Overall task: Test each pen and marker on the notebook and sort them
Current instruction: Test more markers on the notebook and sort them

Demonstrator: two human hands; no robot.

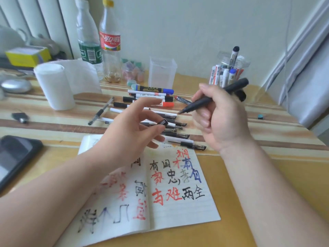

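An open notebook (178, 207) lies on the table near me, its pages covered with red, black and blue characters. My right hand (222, 118) grips an uncapped black marker (210, 98) above the table, tip pointing left and down. My left hand (135, 127) hovers over the notebook's top edge and pinches a small black cap (163, 122) between thumb and finger. Behind my hands lies a pile of several pens and markers (153, 94). A clear jar (229, 70) at the back right holds more markers.
A white paper roll (53, 86) stands at the left. Two plastic bottles (99, 40) and an empty clear container (162, 71) stand at the back. A black phone (14, 157) lies at the left edge. A curtain (306, 77) hangs on the right.
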